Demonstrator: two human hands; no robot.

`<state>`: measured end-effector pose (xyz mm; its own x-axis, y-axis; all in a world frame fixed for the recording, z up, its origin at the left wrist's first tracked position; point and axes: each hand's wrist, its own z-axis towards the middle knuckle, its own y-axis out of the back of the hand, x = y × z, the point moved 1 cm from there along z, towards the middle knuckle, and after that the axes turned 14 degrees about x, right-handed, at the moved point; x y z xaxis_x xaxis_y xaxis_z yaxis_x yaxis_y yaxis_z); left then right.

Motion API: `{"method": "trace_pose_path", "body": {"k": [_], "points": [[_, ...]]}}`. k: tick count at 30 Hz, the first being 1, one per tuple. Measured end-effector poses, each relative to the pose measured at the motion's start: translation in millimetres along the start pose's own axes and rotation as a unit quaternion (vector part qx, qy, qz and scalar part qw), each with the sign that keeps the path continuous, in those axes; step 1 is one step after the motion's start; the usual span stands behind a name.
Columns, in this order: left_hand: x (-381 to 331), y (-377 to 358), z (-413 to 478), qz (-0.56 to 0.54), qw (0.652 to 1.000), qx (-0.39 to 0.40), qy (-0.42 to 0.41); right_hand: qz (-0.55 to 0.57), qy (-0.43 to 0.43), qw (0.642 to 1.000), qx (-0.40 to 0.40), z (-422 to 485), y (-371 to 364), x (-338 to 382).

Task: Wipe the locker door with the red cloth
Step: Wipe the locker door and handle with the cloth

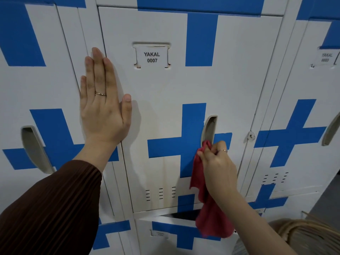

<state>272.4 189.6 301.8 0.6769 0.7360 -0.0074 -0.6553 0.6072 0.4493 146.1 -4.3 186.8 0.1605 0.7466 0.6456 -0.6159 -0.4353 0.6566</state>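
The white locker door (165, 111) with blue cross markings and a label reading YAKAL 0007 fills the middle of the view. My left hand (103, 100) lies flat against the door's left edge, fingers straight and pointing up. My right hand (217, 162) pinches the red cloth (207, 208) and pushes its top end into the lower part of the recessed handle slot (208, 127). The rest of the cloth hangs down below my wrist, over the gap to the locker underneath.
More white and blue lockers stand on both sides, each with its own handle recess (35, 148). A padlock hasp (250, 135) sits right of the door. The locker door below (165, 234) tilts slightly ajar. Blond hair (301, 234) shows at the bottom right.
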Motion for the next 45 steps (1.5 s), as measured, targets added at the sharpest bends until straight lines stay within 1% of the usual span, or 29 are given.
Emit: {"method": "trace_pose_path", "body": {"k": [1, 3, 5, 8, 10, 14, 17, 21, 27, 29, 32, 34, 37, 39, 41, 43, 44, 45], "points": [[0, 0, 0, 0.001, 1.000, 0.000, 0.000, -0.050, 0.009, 0.999, 0.015, -4, 1, -1], [0, 0, 0, 0.000, 1.000, 0.000, 0.000, -0.140, 0.068, 0.988, -0.010, -8, 2, 1], [1, 0, 0, -0.001, 1.000, 0.001, 0.001, -0.198, 0.089, 0.976, -0.029, -9, 5, 5], [0, 0, 0, -0.002, 1.000, -0.001, 0.001, -0.206, 0.057, 0.977, 0.005, -5, 10, 6], [0, 0, 0, -0.003, 1.000, -0.002, 0.000, -0.223, 0.058, 0.973, 0.017, -4, 13, 6], [1, 0, 0, -0.003, 1.000, 0.001, 0.001, -0.225, 0.059, 0.972, 0.023, 0, 12, 6], [0, 0, 0, -0.006, 1.000, -0.001, -0.001, -0.220, 0.087, 0.971, -0.018, 0, 8, 3], [1, 0, 0, -0.003, 1.000, 0.001, 0.002, -0.222, 0.123, 0.966, -0.043, -7, 5, -1], [0, 0, 0, -0.003, 1.000, 0.005, 0.003, -0.216, 0.117, 0.968, -0.047, -2, 6, -4], [1, 0, -1, -0.002, 1.000, 0.005, 0.003, -0.181, 0.116, 0.975, -0.050, -2, 6, -5], [1, 0, 0, -0.002, 1.000, 0.008, 0.001, -0.062, 0.083, 0.993, -0.059, -4, 2, -10], [1, 0, 0, 0.000, 1.000, 0.009, 0.000, 0.003, 0.076, 0.993, -0.087, -6, -2, -13], [2, 0, 0, 0.001, 1.000, 0.008, 0.001, 0.047, 0.098, 0.984, -0.140, -7, -7, -12], [3, -1, 0, 0.002, 1.000, 0.008, 0.000, 0.040, 0.105, 0.981, -0.160, -5, -9, -8], [3, -1, 0, 0.006, 1.000, 0.008, 0.000, 0.018, 0.092, 0.985, -0.145, -5, -9, -2], [2, -2, 0, 0.007, 1.000, 0.007, 0.001, -0.005, 0.061, 0.995, -0.072, -8, -9, 1], [2, -1, 0, 0.006, 1.000, 0.006, 0.000, -0.054, 0.051, 0.997, -0.038, -11, -10, 1], [2, -1, 0, 0.004, 1.000, 0.005, -0.001, -0.125, 0.049, 0.991, -0.025, -14, -10, 2]]}}
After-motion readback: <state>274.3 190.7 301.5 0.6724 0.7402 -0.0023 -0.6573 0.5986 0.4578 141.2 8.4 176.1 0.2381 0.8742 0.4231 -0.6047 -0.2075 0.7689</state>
